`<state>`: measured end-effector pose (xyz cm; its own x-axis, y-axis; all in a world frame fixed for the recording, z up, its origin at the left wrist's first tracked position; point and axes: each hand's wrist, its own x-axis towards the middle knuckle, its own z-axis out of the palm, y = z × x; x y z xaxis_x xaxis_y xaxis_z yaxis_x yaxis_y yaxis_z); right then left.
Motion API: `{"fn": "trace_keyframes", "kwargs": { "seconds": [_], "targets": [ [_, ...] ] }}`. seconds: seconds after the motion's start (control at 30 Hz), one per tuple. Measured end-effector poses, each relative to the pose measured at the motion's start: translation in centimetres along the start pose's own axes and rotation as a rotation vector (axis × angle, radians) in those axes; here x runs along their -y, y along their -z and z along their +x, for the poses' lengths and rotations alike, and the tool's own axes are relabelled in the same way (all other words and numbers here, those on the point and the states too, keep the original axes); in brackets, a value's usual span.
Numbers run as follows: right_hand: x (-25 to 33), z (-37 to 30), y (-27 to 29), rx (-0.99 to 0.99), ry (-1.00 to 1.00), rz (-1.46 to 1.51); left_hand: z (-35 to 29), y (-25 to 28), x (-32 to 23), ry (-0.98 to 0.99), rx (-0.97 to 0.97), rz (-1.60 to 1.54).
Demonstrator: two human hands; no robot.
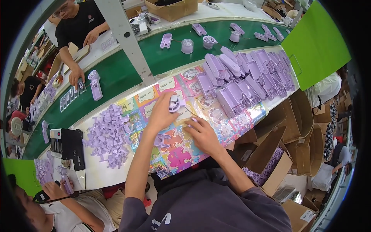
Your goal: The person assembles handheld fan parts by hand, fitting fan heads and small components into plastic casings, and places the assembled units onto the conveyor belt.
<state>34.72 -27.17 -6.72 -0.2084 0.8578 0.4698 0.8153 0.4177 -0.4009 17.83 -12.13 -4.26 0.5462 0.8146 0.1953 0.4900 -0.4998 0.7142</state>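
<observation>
My left hand (161,114) is wrapped round a round lilac plastic housing (174,103) with a white inside, held just above a colourful printed sheet (181,156). Close by on the right, my right hand (203,135) has its fingers bent together. A thin dark line, perhaps a wire, runs between its fingertips and the housing. What the fingertips pinch is too small to make out. Below my left wrist lies a lilac plastic bracket (162,140). To the left spreads a heap of small lilac plastic parts (108,135); many long lilac casings (247,83) are piled at the right.
A green conveyor belt (152,58) carries lilac parts beyond the table. A grey metal post (129,42) rises at the table's far edge. A black device (71,149) stands at the left. Cardboard boxes (276,166) crowd the right. Co-workers' hands (77,75) work across the belt and at lower left.
</observation>
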Motion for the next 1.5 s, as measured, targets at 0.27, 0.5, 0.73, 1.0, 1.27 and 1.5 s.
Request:
{"fn": "trace_keyframes", "kwargs": {
  "seconds": [0.27, 0.5, 0.73, 1.0, 1.27, 1.5],
  "targets": [
    [2.6, 1.2, 4.0, -0.375, -0.341, 0.380, -4.0, 2.9, -2.8, 0.117, 0.022, -0.078],
    [2.8, 4.0, 6.7, -0.050, -0.142, 0.284, -6.0, 3.4, -6.4, -0.176, -0.081, -0.053],
    [3.4, 3.7, 6.3, 0.017, -0.247, 0.544, -6.9, 2.9, -6.2, -0.088, -0.081, -0.137],
    [4.7, 3.5, 5.2, -0.161, -0.207, 0.419, -8.3, 1.8, -7.2, -0.145, -0.249, -0.109],
    [5.9, 2.8, 4.9, -0.191, -0.539, 1.035, -10.1, 1.6, -8.1, -0.293, -0.462, -0.018],
    [6.7, 0.2, 6.7, -0.065, -0.445, 0.785, -13.0, 2.0, -8.7, -0.045, -0.133, -0.562]
  ]
}}
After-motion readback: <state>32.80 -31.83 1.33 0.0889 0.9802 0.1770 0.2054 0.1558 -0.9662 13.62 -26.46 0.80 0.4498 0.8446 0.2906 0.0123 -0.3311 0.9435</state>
